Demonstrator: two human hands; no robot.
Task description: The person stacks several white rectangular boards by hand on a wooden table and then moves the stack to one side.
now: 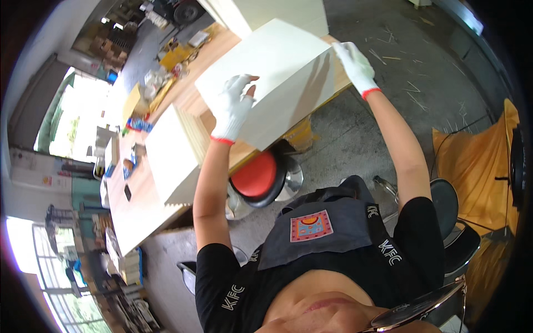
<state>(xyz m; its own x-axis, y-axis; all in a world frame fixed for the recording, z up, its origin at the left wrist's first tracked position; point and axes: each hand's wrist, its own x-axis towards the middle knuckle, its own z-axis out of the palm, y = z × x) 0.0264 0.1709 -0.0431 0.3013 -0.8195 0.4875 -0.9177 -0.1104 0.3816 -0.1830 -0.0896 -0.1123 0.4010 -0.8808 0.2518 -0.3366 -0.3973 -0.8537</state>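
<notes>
Pale wood panel (272, 77) is held tilted above the bench (139, 205), gripped at its far corner by the gloved right hand (355, 66) and steadied by the flat, unclenched left hand (233, 108), so it is judged not yet set on the stack (172, 155).

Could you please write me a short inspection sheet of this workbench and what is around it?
Surface: long wooden workbench, light top, mostly covered.
Job's things: large pale board held tilted above the bench; stack of pale boards lying beside it.
Clutter: small tools, boxes and yellow items at the far end of the bench.
Grippers: left hand, white glove, on the board's near face; right hand, white glove, grips its far edge.
Cables: nothing seen.
Surroundings: red round stool below the bench; grey concrete floor with scattered slivers; orange cloth at right.
</notes>
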